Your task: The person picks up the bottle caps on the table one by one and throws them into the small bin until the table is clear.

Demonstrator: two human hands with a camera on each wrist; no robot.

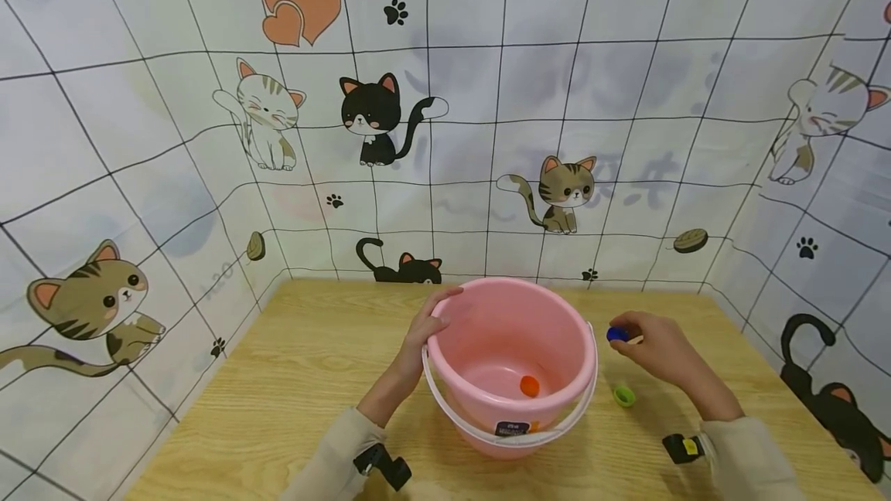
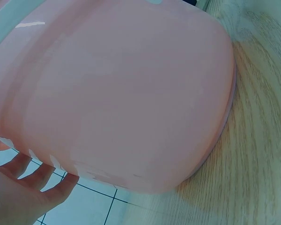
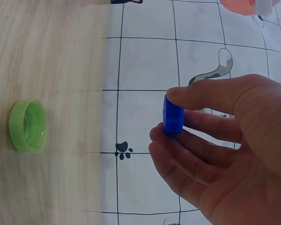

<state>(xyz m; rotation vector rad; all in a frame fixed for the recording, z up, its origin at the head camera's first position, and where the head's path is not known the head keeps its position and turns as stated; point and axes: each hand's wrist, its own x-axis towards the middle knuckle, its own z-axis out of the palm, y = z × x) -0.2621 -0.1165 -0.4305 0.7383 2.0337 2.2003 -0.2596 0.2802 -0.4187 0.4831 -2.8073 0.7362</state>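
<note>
A pink bucket (image 1: pixel 511 331) stands on the wooden table, its white handle (image 1: pixel 487 439) hanging down the near side. My left hand (image 1: pixel 425 331) grips the bucket's rim at the left, thumb over the edge and fingers against the outer wall (image 2: pixel 126 93). Inside on the bottom lies a small round orange cap (image 1: pixel 530 386). To the right of the bucket, above the table, my right hand (image 1: pixel 654 342) pinches a blue bottle cap (image 3: pixel 173 115) between thumb and fingertips. Below that hand a green bottle cap (image 1: pixel 624 397) lies on the table, its hollow side showing (image 3: pixel 33 125).
The light wooden table (image 1: pixel 313 377) reaches back to a white cloth (image 1: pixel 459 199) with a black grid and cartoon cats, which also hangs along both sides. A dark camera (image 1: pixel 383 466) is strapped to the left wrist, another (image 1: pixel 682 448) to the right.
</note>
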